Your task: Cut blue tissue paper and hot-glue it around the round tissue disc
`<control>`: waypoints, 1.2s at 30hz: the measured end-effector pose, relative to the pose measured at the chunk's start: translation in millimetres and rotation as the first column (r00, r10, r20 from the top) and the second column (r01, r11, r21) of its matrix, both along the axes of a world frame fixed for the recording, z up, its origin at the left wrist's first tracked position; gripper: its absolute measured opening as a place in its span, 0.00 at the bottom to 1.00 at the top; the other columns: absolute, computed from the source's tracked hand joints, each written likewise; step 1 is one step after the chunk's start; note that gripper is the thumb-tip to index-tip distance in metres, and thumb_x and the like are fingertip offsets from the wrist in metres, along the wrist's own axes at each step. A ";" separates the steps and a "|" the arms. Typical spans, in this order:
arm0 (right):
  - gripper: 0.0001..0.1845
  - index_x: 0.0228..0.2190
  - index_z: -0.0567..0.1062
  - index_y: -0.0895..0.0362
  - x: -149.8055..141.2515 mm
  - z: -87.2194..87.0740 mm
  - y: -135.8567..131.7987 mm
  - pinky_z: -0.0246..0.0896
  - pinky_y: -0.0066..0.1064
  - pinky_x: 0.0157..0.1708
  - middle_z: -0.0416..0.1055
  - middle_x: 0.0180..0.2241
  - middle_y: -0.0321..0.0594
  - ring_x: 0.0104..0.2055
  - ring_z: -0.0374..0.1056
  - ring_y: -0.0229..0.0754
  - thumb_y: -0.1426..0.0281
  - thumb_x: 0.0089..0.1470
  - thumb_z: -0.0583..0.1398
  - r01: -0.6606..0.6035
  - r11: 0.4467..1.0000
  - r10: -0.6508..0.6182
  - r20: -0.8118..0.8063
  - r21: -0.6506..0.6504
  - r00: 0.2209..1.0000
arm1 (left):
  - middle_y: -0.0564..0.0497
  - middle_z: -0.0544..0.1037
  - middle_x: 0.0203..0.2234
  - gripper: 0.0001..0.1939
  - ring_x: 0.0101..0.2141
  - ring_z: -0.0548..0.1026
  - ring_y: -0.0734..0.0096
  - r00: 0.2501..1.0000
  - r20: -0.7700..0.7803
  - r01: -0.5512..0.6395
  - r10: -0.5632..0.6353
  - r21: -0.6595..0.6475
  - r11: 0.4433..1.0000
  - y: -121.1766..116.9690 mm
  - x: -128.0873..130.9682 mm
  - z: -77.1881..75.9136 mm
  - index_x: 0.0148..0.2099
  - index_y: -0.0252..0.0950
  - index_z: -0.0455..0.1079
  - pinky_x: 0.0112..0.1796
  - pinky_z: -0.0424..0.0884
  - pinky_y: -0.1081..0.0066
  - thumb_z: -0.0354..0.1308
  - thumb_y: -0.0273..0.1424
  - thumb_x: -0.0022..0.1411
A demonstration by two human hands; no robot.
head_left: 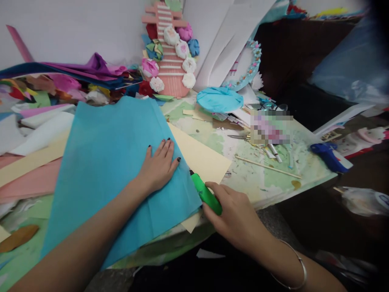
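Note:
A large blue paper sheet [112, 162] lies across the table over a cream sheet [200, 156]. My left hand [158, 164] presses flat on the blue sheet near its right edge, fingers stretched out. My right hand [234, 215] is closed round a green utility knife [205, 194], whose dark tip sits at the right edge of the blue sheet, just right of my left thumb. A silver bangle [299, 267] circles my right wrist.
Coloured paper sheets [60, 77] pile up at the left. A pink stand with paper flowers [170, 52] is at the back. Scissors [240, 137], a wooden stick [267, 166], a blue glue gun [328, 156] and a round blue paper piece [219, 99] lie on the right.

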State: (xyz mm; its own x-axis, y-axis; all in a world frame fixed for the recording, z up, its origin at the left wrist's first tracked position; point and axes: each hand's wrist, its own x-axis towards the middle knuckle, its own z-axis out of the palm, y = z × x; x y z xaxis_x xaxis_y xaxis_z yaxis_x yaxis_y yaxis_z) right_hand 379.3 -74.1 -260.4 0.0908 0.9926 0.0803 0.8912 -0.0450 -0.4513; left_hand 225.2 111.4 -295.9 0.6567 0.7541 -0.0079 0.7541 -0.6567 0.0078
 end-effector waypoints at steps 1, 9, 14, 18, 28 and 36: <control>0.14 0.41 0.73 0.58 0.1 -0.7 0.1 0.60 0.35 0.30 0.75 0.33 0.47 0.34 0.72 0.48 0.66 0.57 0.53 0.005 1.000 -0.005 -0.002 0.009 1.000 | 0.41 0.44 0.69 0.33 0.68 0.44 0.54 1.000 0.005 -0.001 0.001 0.002 1.000 0.3 -0.3 -0.6 0.71 0.25 0.42 0.62 0.47 0.40 0.30 0.40 0.71; 0.16 0.42 0.74 0.58 -3.4 -1.1 5.8 0.62 0.36 0.31 0.75 0.34 0.46 0.34 0.72 0.48 0.65 0.56 0.54 0.033 0.999 -0.033 -0.003 0.005 0.999 | 0.40 0.47 0.69 0.34 0.68 0.46 0.52 0.999 0.052 0.005 -0.006 0.025 1.000 0.3 -0.7 -2.6 0.70 0.25 0.44 0.62 0.47 0.40 0.29 0.41 0.71; 0.17 0.44 0.74 0.59 -1.4 -2.2 13.6 0.63 0.36 0.33 0.76 0.34 0.46 0.35 0.73 0.48 0.64 0.57 0.54 0.025 1.000 -0.025 -0.009 0.006 1.000 | 0.40 0.46 0.69 0.34 0.68 0.46 0.52 0.999 0.048 0.011 -0.013 0.035 0.999 0.8 -1.7 -4.3 0.70 0.25 0.44 0.62 0.47 0.40 0.29 0.41 0.70; 0.20 0.49 0.73 0.59 4.9 -3.1 13.2 0.65 0.36 0.33 0.78 0.33 0.46 0.34 0.74 0.48 0.64 0.58 0.54 0.005 1.000 -0.005 -0.025 -0.003 1.000 | 0.41 0.46 0.69 0.34 0.68 0.46 0.52 0.999 0.040 0.014 -0.015 0.028 1.000 1.4 -1.9 -3.9 0.70 0.25 0.44 0.62 0.47 0.40 0.29 0.41 0.71; 0.21 0.50 0.75 0.57 22.6 0.3 -2.7 0.66 0.34 0.30 0.80 0.34 0.43 0.32 0.76 0.45 0.64 0.58 0.56 0.015 0.999 -0.011 -0.110 0.040 0.994 | 0.42 0.44 0.69 0.34 0.68 0.45 0.54 1.000 0.005 0.004 -0.004 0.014 1.000 1.3 -1.6 -2.3 0.71 0.26 0.42 0.63 0.46 0.41 0.28 0.41 0.71; 0.21 0.50 0.76 0.61 25.4 -2.7 -4.3 0.64 0.31 0.27 0.79 0.30 0.43 0.28 0.75 0.43 0.65 0.58 0.57 -0.049 0.994 0.059 -0.106 0.095 0.993 | 0.43 0.42 0.70 0.34 0.69 0.43 0.57 0.999 -0.025 -0.019 0.019 0.019 1.000 0.4 -0.3 -1.4 0.71 0.25 0.39 0.63 0.46 0.42 0.26 0.41 0.71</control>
State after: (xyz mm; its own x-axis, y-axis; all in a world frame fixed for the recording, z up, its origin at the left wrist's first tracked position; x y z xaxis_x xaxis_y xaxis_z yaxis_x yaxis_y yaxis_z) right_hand 404.7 -78.5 -263.1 0.0506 0.9851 0.1643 0.8370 0.0479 -0.5451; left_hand 224.9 111.9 -297.3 0.6420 0.7666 -0.0107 0.7663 -0.6421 -0.0236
